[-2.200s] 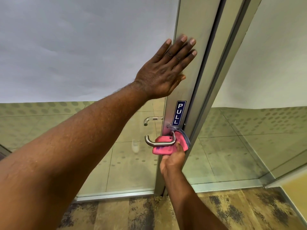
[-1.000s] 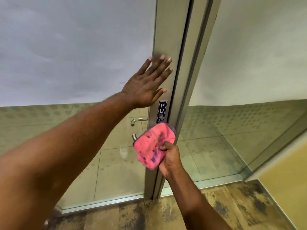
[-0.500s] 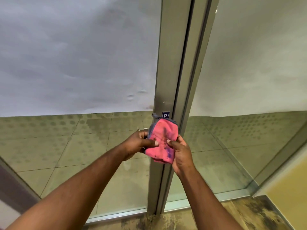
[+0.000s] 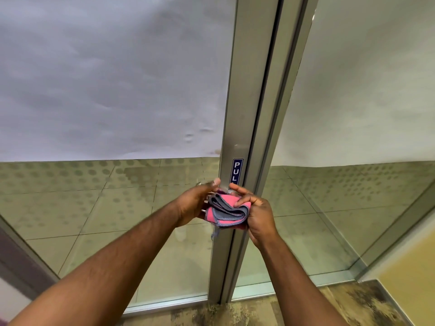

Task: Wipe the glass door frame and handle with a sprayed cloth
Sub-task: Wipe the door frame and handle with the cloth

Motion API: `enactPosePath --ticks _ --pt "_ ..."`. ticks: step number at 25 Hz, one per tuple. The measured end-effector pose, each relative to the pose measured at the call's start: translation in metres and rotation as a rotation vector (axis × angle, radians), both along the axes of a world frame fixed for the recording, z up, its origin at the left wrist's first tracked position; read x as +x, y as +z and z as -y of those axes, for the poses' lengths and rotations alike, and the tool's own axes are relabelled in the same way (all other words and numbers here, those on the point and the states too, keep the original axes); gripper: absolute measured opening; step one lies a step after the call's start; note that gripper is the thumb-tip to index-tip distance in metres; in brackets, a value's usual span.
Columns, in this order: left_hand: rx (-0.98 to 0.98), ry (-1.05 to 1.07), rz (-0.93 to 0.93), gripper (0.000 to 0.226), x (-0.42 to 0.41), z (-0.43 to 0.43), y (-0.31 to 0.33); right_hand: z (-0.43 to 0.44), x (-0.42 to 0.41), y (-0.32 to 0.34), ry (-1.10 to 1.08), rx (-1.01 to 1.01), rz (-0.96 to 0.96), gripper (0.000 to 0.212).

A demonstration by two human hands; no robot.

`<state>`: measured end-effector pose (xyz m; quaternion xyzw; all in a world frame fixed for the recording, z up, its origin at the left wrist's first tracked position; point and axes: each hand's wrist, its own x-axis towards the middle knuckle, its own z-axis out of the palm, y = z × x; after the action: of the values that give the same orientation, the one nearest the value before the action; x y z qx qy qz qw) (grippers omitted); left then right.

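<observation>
Both hands are together in front of the door frame, just below the blue sign, working the pink cloth into a tighter fold. This looks like a pause between wiping passes to turn up a fresh face, not a wipe itself, since the cloth is off the metal. The right hand is curled around the cloth's right side, fingers pressing on top. The left hand cups its left edge with fingers partly spread, so each has a loose hold on it. The next move calls for one hand to take the folded pad flat and press it back onto the frame or handle. The handle is hidden behind the hands and cloth, the sign's lower end is covered, and the frame's top runs out of view, so the cleaned area probably cannot be judged.
</observation>
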<state>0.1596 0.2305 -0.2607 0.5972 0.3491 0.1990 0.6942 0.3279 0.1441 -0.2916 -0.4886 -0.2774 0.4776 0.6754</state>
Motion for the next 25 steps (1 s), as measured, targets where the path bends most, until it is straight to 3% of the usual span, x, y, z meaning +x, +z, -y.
enactPosePath --ticks 4,7,10,13,16,19,21,25 --pt "0.14 0.04 -0.026 0.038 0.008 -0.001 -0.011 0.002 0.001 -0.013 -0.075 0.083 -0.173 0.036" --pt "0.167 0.201 0.034 0.041 0.017 -0.001 -0.015 0.006 -0.012 -0.031 -0.078 0.082 -0.339 0.064" --pt "0.185 0.281 0.049 0.043 0.027 -0.002 -0.019 0.003 -0.033 -0.042 -0.087 0.061 -0.434 0.075" --pt "0.329 0.261 -0.019 0.046 0.037 -0.002 -0.021 -0.011 -0.036 -0.047 -0.214 0.13 -0.507 0.056" --pt "0.722 0.222 -0.114 0.044 0.032 -0.011 -0.012 -0.021 -0.021 -0.053 -0.39 0.094 -0.414 0.047" --pt "1.405 0.219 -0.252 0.046 0.025 -0.037 0.013 -0.023 -0.003 -0.063 -0.517 0.011 -0.237 0.04" --pt "1.747 0.16 -0.391 0.053 0.031 -0.057 0.033 -0.024 0.009 -0.072 -0.602 -0.038 -0.107 0.034" --pt "2.058 0.052 -0.59 0.062 0.054 -0.096 0.071 -0.026 0.02 -0.089 -0.629 -0.13 0.177 0.044"
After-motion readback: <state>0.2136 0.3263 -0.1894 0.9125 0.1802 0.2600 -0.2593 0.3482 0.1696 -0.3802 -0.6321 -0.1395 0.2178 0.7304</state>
